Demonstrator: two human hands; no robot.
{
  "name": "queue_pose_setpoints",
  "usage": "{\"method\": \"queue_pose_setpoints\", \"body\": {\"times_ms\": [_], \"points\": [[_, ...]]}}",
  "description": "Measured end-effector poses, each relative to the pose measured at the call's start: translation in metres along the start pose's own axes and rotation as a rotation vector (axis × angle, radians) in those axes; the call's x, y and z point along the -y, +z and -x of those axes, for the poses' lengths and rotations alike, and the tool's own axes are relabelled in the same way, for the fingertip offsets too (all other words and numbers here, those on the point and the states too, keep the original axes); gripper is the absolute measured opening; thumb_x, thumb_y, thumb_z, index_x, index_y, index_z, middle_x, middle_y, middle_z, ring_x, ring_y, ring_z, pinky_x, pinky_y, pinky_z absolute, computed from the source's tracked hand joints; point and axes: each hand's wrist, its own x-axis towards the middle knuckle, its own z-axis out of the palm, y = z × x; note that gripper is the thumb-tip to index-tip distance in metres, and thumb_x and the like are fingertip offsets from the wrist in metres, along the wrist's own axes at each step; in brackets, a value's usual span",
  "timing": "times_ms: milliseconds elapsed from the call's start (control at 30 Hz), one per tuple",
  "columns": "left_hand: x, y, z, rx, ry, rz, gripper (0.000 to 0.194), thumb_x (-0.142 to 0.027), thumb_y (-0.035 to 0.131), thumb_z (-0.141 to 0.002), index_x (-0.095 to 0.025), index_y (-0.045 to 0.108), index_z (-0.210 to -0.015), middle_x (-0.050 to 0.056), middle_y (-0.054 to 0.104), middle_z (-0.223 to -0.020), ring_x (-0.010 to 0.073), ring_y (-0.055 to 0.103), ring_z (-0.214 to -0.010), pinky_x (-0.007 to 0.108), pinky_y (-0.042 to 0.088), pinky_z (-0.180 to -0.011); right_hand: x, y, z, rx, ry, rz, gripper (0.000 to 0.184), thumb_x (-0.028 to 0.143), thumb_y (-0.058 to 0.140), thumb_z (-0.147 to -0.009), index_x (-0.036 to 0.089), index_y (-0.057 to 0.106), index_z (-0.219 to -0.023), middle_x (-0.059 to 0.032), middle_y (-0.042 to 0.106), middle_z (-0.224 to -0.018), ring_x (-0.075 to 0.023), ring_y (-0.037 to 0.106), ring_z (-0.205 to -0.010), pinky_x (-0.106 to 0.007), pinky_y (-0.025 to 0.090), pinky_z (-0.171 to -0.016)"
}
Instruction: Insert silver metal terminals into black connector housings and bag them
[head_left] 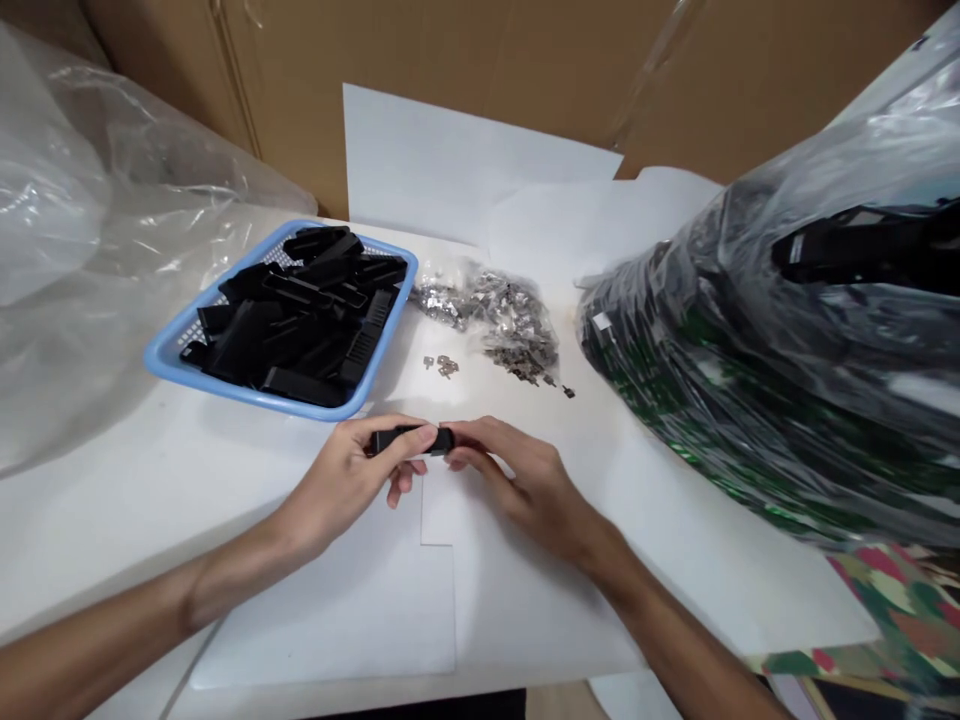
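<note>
My left hand (367,460) grips a narrow black plastic part (409,440) above the white work surface, thumb along its near side. At the right end of that part are the fingertips of my right hand (517,470), pinched together. Whatever may lie between them is too small or hidden to make out. Just beyond my hands lie several small metal pieces (448,366), flat with a thin tab. More of these metal pieces (517,362) spill from a clear plastic bag (517,305) farther back.
A blue basket (161,355) full of black plastic parts (300,320) stands at the left. On the right bulges a large clear bag (720,330) with dark and green contents. Clear plastic sheeting (135,250) hangs at the far left. Cardboard (480,60) walls the back.
</note>
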Motion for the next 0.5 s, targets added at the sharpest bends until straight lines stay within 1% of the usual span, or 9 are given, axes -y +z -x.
{"method": "queue_pose_setpoints", "body": {"times_ms": [100,167,200,267,333,367,433,500], "points": [[-0.004,-0.006,0.002,0.075,-0.118,0.004,0.037,-0.052,0.074,-0.088,-0.016,0.078,-0.083,-0.002,0.060,-0.057,0.0075,0.045,-0.049,0.021,0.040,-0.049,-0.002,-0.013,-0.002,0.122,0.073,-0.152,0.020,0.016,0.058,-0.104,0.022,0.068,-0.120,-0.0019,0.073,-0.094,-0.0134,0.073,-0.080,-0.026,0.060,-0.075],[-0.005,-0.007,0.002,0.105,-0.163,-0.003,0.038,-0.053,0.074,-0.088,-0.016,0.077,-0.080,-0.002,0.057,-0.056,0.0074,0.043,-0.050,0.021,0.035,-0.047,-0.004,-0.017,-0.004,0.151,0.138,-0.232,0.013,0.021,0.062,-0.103,0.021,0.071,-0.111,-0.0017,0.074,-0.093,-0.0129,0.074,-0.075,-0.025,0.061,-0.071],[-0.005,-0.007,0.001,0.106,-0.172,0.001,0.039,-0.053,0.073,-0.088,-0.016,0.077,-0.081,-0.002,0.056,-0.056,0.0081,0.045,-0.051,0.020,0.034,-0.047,-0.005,-0.017,-0.005,0.154,0.162,-0.253,0.011,0.023,0.064,-0.101,0.021,0.072,-0.109,-0.0022,0.075,-0.094,-0.0136,0.075,-0.078,-0.025,0.062,-0.070],[-0.002,-0.004,-0.001,0.093,-0.153,0.027,0.038,-0.053,0.073,-0.089,-0.016,0.076,-0.085,-0.001,0.057,-0.060,0.0102,0.052,-0.057,0.019,0.034,-0.046,-0.006,-0.016,-0.006,0.148,0.180,-0.267,0.012,0.026,0.069,-0.099,0.021,0.073,-0.109,-0.0041,0.077,-0.102,-0.0165,0.076,-0.090,-0.028,0.064,-0.077],[0.000,0.001,-0.001,0.099,-0.091,0.045,0.038,-0.054,0.070,-0.091,-0.015,0.075,-0.092,0.001,0.061,-0.068,0.0120,0.058,-0.061,0.019,0.039,-0.046,-0.007,-0.014,-0.007,0.123,0.161,-0.245,0.017,0.026,0.070,-0.097,0.022,0.072,-0.114,-0.0051,0.076,-0.109,-0.0181,0.075,-0.099,-0.030,0.064,-0.084],[0.001,0.004,0.000,0.112,-0.041,0.031,0.040,-0.055,0.068,-0.093,-0.016,0.073,-0.098,0.002,0.064,-0.072,0.0126,0.060,-0.060,0.021,0.042,-0.046,-0.006,-0.014,-0.008,0.100,0.135,-0.212,0.020,0.026,0.070,-0.098,0.022,0.071,-0.117,-0.0051,0.076,-0.111,-0.0179,0.075,-0.099,-0.031,0.064,-0.085],[0.000,0.008,0.006,0.134,0.089,-0.079,0.043,-0.055,0.065,-0.095,-0.018,0.066,-0.117,0.002,0.069,-0.078,0.0139,0.064,-0.059,0.025,0.051,-0.051,0.000,-0.016,-0.011,0.031,0.046,-0.103,0.023,0.026,0.068,-0.099,0.023,0.070,-0.123,-0.0046,0.077,-0.108,-0.0171,0.076,-0.093,-0.030,0.064,-0.081],[-0.008,0.005,0.014,0.097,0.245,-0.250,0.053,-0.054,0.064,-0.097,-0.022,0.052,-0.137,0.001,0.071,-0.084,0.0161,0.068,-0.064,0.029,0.057,-0.061,0.012,-0.027,-0.014,-0.087,-0.080,0.063,0.023,0.026,0.067,-0.100,0.024,0.070,-0.123,-0.0044,0.078,-0.106,-0.0175,0.076,-0.087,-0.031,0.063,-0.079]]}}
